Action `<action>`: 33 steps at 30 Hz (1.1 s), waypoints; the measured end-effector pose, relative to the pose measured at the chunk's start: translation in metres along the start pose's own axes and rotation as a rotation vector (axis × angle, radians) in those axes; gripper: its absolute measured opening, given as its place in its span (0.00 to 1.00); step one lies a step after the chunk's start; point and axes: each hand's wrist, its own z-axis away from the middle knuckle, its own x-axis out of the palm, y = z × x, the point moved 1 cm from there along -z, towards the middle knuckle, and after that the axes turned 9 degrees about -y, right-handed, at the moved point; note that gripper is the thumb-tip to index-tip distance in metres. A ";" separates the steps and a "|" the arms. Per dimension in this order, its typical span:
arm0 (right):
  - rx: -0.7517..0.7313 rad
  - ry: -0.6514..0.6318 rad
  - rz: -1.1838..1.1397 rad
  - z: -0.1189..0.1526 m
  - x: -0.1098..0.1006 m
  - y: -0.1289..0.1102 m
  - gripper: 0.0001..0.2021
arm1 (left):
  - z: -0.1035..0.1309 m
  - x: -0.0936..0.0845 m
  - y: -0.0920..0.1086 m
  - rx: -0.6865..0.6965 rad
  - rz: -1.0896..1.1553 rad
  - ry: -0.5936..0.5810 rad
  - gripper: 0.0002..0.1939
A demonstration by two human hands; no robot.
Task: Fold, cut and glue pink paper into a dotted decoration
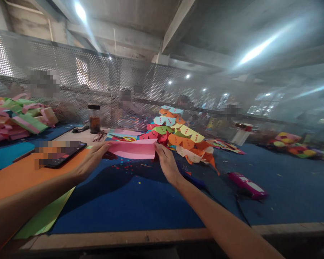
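Note:
A pink sheet of folded paper (133, 148) is stretched between my two hands, a little above the blue table. My left hand (97, 158) is closed on its left end, with some fingers hidden behind the paper. At the right end, my right hand (166, 160) pinches the edge between thumb and fingers. A crease runs lengthwise along the sheet. Just beyond it stands a pile of cut and folded coloured paper pieces (180, 138) with rows of punched dots. Small paper dots (126, 166) lie scattered beneath the pink paper.
To the left, a phone (63, 154) rests on orange paper (29, 176). Behind are yellow-handled scissors (129, 138) and a lidded jar (94, 120). A purple device (246, 185) lies at right. Paper strips (24, 117) are heaped far left. A perforated metal screen (102, 82) borders the table.

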 end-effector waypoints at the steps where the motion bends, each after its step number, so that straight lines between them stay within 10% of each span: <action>1: 0.005 -0.006 -0.003 0.000 0.000 0.000 0.22 | 0.000 0.000 -0.001 -0.004 0.023 0.005 0.23; 19: 0.066 0.000 0.013 -0.003 0.002 0.010 0.11 | -0.006 -0.007 -0.005 -0.112 0.246 0.087 0.14; 33: 0.011 0.159 -0.041 -0.010 -0.006 0.016 0.18 | -0.006 -0.010 0.002 0.027 -0.015 0.043 0.21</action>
